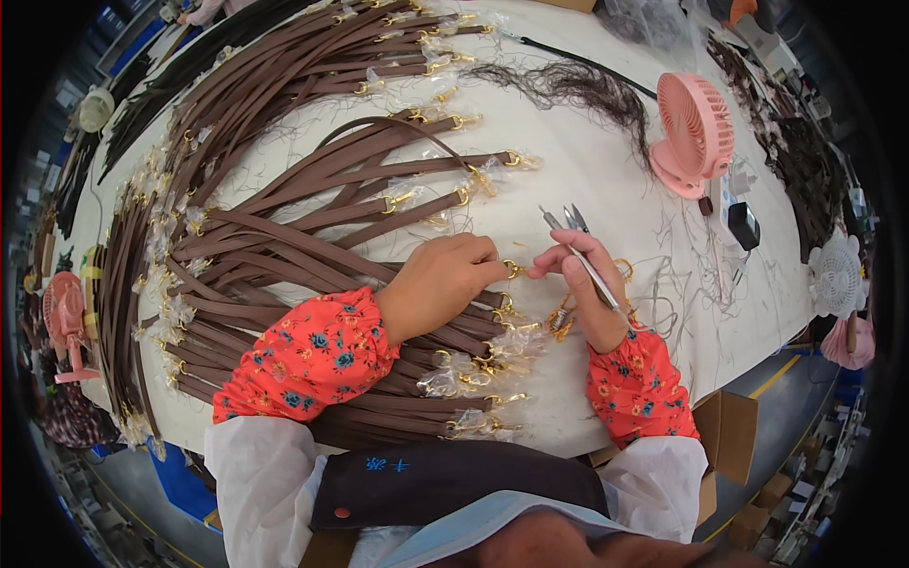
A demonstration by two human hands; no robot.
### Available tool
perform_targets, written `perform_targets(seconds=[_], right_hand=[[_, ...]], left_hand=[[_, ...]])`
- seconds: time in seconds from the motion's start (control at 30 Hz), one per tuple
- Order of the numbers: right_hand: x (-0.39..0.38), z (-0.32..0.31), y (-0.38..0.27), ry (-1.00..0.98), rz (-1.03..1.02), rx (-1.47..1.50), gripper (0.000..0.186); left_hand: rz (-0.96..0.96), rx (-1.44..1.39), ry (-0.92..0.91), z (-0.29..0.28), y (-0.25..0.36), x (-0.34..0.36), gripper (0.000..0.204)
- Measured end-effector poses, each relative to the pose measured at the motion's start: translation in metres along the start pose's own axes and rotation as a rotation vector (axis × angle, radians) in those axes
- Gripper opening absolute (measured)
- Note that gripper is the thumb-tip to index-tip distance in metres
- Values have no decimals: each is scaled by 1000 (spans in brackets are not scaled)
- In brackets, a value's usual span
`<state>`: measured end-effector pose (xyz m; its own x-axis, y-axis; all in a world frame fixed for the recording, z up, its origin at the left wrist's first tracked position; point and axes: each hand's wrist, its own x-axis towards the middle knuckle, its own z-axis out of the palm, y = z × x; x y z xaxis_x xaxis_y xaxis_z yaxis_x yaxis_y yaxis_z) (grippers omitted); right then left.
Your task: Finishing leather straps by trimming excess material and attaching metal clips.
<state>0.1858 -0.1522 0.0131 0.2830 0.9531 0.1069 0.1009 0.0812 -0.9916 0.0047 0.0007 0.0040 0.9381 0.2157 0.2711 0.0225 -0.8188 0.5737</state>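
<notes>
1. From my remote seat I saw the left hand (437,284) pinched shut on a small gold clasp (512,269) at the end of a brown strap (312,248), near the table's (606,180) front edge.

2. The right hand (587,289) sat just beside it, fingertips closed toward the same clasp, with slim metal snips (579,248) tucked along the palm, blades pointing toward the far edge.

3. The clasp lay between the two hands, touching the left fingertips; the strap's long axis ran from it leftward under the left forearm. The left hand was the nearer holder.

4. The straps looked like smooth, flat, matte leather, fanned in dozens across the left half of the pale surface, each tipped with shiny gold hardware in crinkled clear wrap (473,364).

5. A loose gold chain (562,320) lay under the right wrist. A round pink fan (694,133) stood toward the far right edge, beside a tangle of dark threads (578,87).
</notes>
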Motion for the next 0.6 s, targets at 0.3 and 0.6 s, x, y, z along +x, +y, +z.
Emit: perform_targets(seconds=[0.3,0.6], right_hand=[[-4,-3,4,-46,32,167,32],[-4,1,3,-137,143,140,32]], left_hand=[[-148,-225,143,-1,-10,-1,7],[-393,-485,45,-12,-14,-1,12]])
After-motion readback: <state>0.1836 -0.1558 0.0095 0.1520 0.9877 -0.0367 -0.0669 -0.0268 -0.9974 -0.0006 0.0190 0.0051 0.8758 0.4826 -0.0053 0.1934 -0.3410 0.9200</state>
